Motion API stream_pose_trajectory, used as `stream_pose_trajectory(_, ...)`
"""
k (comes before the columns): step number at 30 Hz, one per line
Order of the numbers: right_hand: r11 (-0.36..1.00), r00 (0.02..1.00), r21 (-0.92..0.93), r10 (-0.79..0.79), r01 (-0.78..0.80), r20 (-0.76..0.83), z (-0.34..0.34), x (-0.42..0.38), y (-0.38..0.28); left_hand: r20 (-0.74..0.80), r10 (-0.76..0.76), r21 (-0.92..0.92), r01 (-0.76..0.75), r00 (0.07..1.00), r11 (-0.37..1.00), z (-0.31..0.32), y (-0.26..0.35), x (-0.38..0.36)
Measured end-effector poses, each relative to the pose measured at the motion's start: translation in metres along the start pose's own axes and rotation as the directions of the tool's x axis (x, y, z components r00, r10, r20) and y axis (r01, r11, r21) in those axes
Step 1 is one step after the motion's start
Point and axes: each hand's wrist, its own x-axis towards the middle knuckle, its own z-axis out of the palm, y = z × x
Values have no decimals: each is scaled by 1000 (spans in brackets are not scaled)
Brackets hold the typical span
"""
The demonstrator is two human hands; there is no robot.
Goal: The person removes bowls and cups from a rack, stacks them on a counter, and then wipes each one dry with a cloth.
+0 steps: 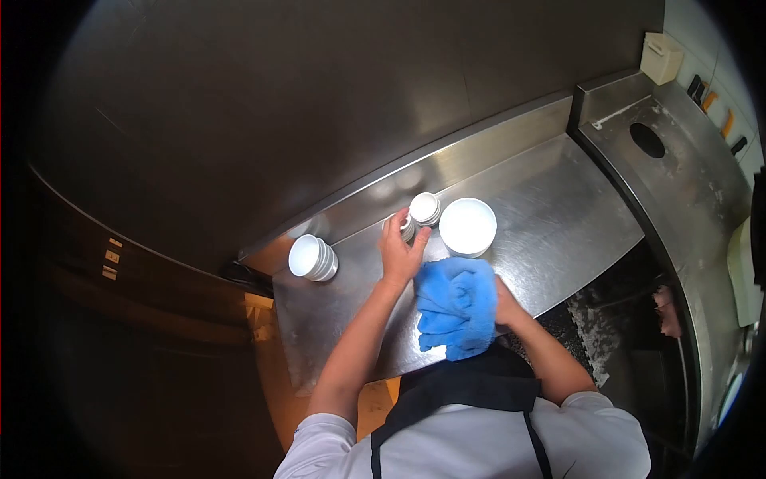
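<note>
My left hand (401, 249) is at a short stack of small white dishes (408, 229), its fingers curved round the stack. A second small stack (425, 208) stands just beside it, close to my fingertips. My right hand (503, 303) holds a bunched blue cloth (457, 305) above the steel counter (542, 207); the cloth hides most of its fingers. Right of the small stacks stands a larger white bowl stack (468, 227). Another stack of white bowls (312, 258), tilted, is at the counter's left end.
A raised steel ledge (499, 152) runs along the counter's back. At the right is a steel surface with a dark round hole (647, 140). A white holder (661, 58) and knives are by the tiled wall. A pink cloth (667, 310) lies lower right.
</note>
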Motion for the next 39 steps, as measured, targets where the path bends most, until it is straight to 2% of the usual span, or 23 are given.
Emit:
stream_pose_trajectory(1,999,998,-22,-47,46,-37,-14,-3,-9,-7,-49,-124,48,999,991,9,5,-5)
stream_pose_trajectory(2,994,993,-48,-97,94,-72,-30,-6,-17,-32,-32,-230,24,999,973,18,7,-8)
stream_pose_trajectory(4,943,963,-332,-113,27,-243,-66,-12,-25,7,-120,-295,117,993,948,30,20,-9)
stream_pose_trajectory(5,979,924,-204,-84,7,-372,-78,-7,-23,31,-162,-325,163,986,931,33,29,-9)
stream_pose_trajectory(6,998,870,-70,-37,4,-491,-88,1,-18,4,-146,-151,145,989,978,35,43,-4)
stream_pose_trajectory(7,998,803,66,24,19,-595,-95,5,-15,24,-124,-69,126,992,990,38,43,1)
stream_pose_trajectory(9,988,839,-156,-89,5,-537,-87,10,-23,66,-86,100,79,994,992,43,43,11)
stream_pose_trajectory(10,965,855,-263,-142,6,-499,-80,14,-26,19,-49,58,48,999,997,46,43,15)
stream_pose_trajectory(13,928,921,-368,-97,-53,-377,-68,16,-26,-15,35,118,-33,999,992,51,46,21)
stream_pose_trajectory(16,953,920,-292,-41,-81,-389,-67,12,-19,-47,149,220,-135,988,966,50,49,25)
stream_pose_trajectory(20,979,899,-157,51,-131,-434,-78,11,7,-26,92,239,-84,995,967,49,58,33)
stream_pose_trajectory(22,990,852,-80,56,-113,-520,-81,12,19,-45,53,213,-43,998,976,51,56,37)
stream_pose_trajectory(23,994,826,-42,61,-102,-561,-81,13,19,-68,-16,174,27,998,984,49,59,38)
stream_pose_trajectory(25,992,820,-76,43,-104,-570,-80,10,17,-102,-153,92,163,983,982,43,64,43)
stream_pose_trajectory(29,971,874,-215,-16,-102,-486,-83,8,23,-157,-255,-131,236,954,963,36,41,53)
stream_pose_trajectory(30,976,872,-189,7,-113,-489,-81,7,23,-83,-326,-238,299,942,924,30,40,52)
stream_pose_trajectory(32,981,870,-136,53,-136,-490,-74,9,20,-26,-428,-412,380,903,828,25,34,49)
stream_pose_trajectory(35,986,880,-111,57,-123,-471,-59,6,-6,132,-557,-605,512,820,610,6,37,34)
stream_pose_trajectory(38,988,898,44,-118,150,-424,-33,-6,15,335,-584,-713,604,739,356,-24,37,2)
stream_pose_trajectory(39,961,941,-186,-245,204,-234,-28,-11,12,402,-571,-732,626,716,269,-30,35,-11)
